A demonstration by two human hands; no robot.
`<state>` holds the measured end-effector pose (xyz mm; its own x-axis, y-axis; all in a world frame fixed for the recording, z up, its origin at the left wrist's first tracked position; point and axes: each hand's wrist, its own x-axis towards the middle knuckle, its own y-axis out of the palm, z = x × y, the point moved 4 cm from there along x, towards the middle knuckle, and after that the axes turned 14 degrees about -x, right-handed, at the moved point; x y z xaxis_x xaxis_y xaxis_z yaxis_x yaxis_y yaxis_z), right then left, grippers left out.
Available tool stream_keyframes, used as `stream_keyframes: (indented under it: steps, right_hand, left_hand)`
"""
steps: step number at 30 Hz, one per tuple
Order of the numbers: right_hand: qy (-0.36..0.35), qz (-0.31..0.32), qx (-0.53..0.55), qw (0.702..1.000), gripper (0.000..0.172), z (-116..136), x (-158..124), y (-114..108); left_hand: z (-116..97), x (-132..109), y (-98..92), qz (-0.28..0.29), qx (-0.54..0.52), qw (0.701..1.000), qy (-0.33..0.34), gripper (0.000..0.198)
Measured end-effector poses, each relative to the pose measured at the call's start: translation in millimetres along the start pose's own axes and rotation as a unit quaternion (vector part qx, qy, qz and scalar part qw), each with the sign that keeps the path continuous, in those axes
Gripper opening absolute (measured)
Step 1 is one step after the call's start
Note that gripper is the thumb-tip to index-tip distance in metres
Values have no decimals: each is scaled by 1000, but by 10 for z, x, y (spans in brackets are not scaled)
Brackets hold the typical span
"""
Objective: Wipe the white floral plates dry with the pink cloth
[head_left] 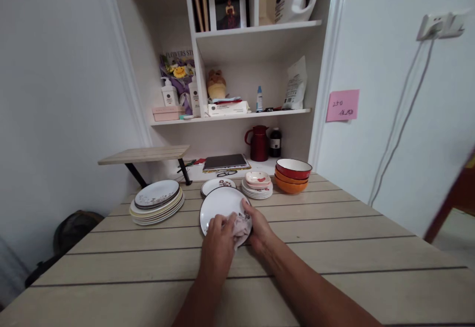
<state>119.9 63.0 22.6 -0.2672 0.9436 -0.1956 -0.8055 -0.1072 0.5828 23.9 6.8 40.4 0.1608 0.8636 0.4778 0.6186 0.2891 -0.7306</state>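
Meanwhile, left hand (pixel 219 240) and right hand (pixel 259 226) both in clenched grip on pink cloth (pixel 240 226) over white plate (pixel 221 205).

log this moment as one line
left hand: on cloth | right hand: at rim of white plate | plate: on table | plate stack: left

You face white shelves (pixel 252 35) set between plain white walls (pixel 55 94), a pale plank table (pixel 334 248) below, evenly lit
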Motion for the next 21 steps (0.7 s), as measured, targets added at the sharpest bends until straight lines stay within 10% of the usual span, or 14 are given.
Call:
stream_keyframes:
  steps: [11, 21]
  right_hand:
    - [-31, 77, -69, 994, 32, -237, -94, 212]
    - [12, -14, 37, 999, 41, 18, 39, -40]
  left_hand:
    - [430, -4, -422, -189, 46, 970, -143, 41]
    - [170, 12, -90, -37, 21, 998, -45, 55]
